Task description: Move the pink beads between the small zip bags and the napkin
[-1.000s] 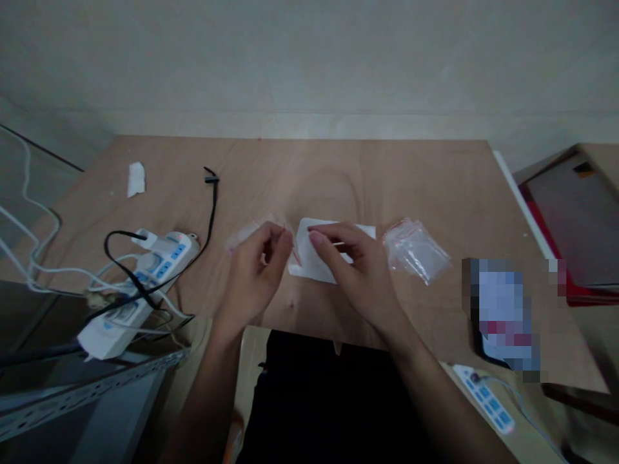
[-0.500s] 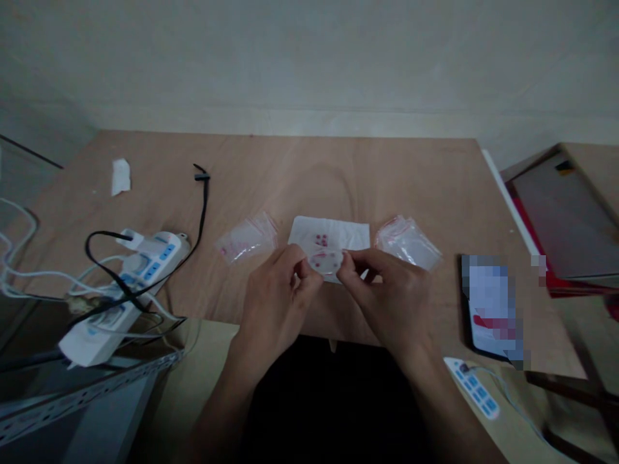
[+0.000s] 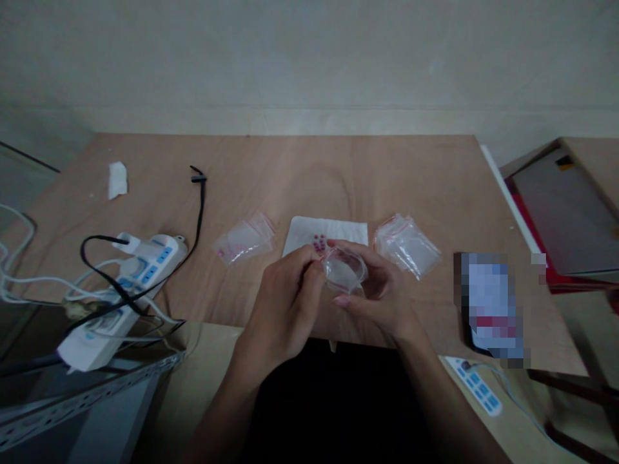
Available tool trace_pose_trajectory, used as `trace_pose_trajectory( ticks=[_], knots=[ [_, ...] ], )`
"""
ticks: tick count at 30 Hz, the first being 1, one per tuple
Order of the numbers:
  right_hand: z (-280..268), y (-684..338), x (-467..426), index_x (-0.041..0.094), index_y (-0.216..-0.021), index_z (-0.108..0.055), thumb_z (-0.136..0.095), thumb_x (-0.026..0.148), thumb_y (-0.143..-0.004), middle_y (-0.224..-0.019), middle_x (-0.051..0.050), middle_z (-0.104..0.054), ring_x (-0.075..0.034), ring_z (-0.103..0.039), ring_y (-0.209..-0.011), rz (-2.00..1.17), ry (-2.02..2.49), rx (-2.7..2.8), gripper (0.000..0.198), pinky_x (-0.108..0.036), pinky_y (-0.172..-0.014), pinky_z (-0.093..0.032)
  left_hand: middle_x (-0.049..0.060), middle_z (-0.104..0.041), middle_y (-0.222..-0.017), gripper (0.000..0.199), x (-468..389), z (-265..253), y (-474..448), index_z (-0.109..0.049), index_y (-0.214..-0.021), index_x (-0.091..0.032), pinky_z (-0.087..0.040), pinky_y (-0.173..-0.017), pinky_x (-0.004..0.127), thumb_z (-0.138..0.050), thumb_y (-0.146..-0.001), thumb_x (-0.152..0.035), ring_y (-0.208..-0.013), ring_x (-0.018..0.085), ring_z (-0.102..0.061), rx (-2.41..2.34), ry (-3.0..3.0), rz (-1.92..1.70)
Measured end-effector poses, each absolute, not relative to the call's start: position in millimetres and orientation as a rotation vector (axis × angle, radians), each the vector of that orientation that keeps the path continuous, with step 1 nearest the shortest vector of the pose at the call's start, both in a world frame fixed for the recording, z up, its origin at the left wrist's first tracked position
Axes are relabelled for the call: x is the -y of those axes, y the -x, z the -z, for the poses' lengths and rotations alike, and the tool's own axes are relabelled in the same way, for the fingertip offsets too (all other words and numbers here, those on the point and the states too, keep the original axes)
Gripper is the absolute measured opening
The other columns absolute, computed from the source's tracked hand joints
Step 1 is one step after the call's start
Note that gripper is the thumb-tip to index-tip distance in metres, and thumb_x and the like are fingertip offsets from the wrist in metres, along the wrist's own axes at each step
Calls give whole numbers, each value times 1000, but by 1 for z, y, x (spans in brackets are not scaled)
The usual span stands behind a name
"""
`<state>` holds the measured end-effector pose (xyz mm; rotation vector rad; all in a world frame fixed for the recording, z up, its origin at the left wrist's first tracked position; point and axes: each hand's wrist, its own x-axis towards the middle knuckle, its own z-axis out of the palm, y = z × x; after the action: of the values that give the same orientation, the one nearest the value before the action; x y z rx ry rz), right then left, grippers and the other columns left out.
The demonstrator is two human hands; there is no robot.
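A clear resealable bag (image 3: 344, 270) is held above the near part of the surface (image 3: 232, 193), in front of a white sheet (image 3: 300, 231) bearing small red pieces (image 3: 319, 243). Its left edge is pinched by the left hand (image 3: 290, 299); the right hand (image 3: 382, 283) is spread around its right side, contact there being unclear. The film is judged light, limp and slippery, best gripped by its rim with fingertips. More clear bags (image 3: 409, 245) are seen to the right.
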<state>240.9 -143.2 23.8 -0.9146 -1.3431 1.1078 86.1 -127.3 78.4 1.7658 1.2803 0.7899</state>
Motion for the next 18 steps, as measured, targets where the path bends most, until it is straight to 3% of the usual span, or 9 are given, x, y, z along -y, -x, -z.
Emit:
trace_pose_trajectory(
  ticks=[5, 9, 14, 18],
  knots=[
    [-28, -248, 138, 32, -113, -68, -82, 43, -67, -97, 0, -73, -19, -67, -98, -1176, 861, 1278, 49, -37, -93, -52, -4, -43, -53, 31, 127, -84, -86, -41, -58, -21, -30, -52, 27, -39, -89, -22, -51, 12, -40, -1267, -1697, -773],
    [-46, -259, 126, 27, -108, -69, -79, 39, -72, -99, -2, -72, -18, -66, -90, -1075, 968, 1458, 39, -31, -80, -53, -3, -44, -57, 30, 117, -71, -95, -47, -56, -19, -34, -56, 25, -42, -86, -18, -57, 11, -43, -1261, -1304, -1013],
    [-93, -272, 89, 19, -103, -71, -74, 36, -78, -89, -5, -70, -17, -64, -77, -680, 996, 2282, 31, -29, -68, -48, 3, -59, -67, 39, 95, -48, -116, -57, -68, -17, -45, -61, 27, -28, -94, -25, -63, 15, -59, -1013, -540, -1004],
    [-114, -262, 63, 19, -78, -73, -77, 23, -74, -79, -4, -70, -19, -64, -75, -328, 884, 2905, 7, -31, -68, -43, 3, -61, -64, 33, 89, -37, -131, -58, -71, -16, -49, -60, 29, -35, -93, -22, -59, 15, -60, -756, -184, -877]
  ],
)
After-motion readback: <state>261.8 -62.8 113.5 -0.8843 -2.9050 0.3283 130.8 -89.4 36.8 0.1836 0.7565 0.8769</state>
